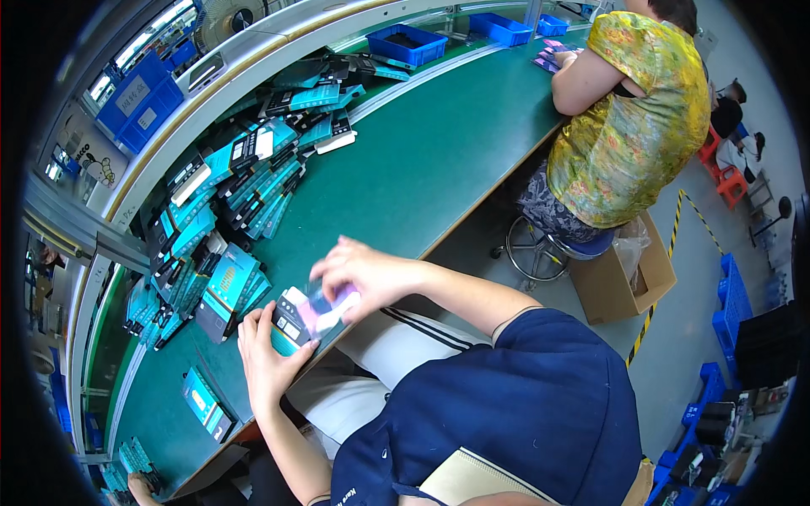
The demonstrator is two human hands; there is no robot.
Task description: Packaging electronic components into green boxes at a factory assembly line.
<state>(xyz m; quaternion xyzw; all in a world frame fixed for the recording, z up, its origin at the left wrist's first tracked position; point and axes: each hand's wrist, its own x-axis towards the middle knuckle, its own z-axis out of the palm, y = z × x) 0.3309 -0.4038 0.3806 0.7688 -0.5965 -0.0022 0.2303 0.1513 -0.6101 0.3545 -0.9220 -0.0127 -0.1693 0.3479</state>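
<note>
At the bench's near edge, my left hand (268, 363) grips a flat black and teal box (289, 327), with fingers along one side and thumb at the near corner. Just above that box my right hand (371, 271) is closed on a pink, purple and white piece (325, 310), blurred by motion. Whether the piece touches the box I cannot tell. Another teal and black box (207, 403) lies by itself left of my left hand. Beyond my hands, a small stack of similar boxes (231, 282) sits at the edge of a large heap.
Heaped teal and black boxes (261, 190) run along the far side of the green bench (396, 156). Blue bins (407, 44) stand at the back. To my right a co-worker (633, 118) sits on a wheeled stool, beside a cardboard box (624, 278). Another person's hand (142, 487) shows lower left.
</note>
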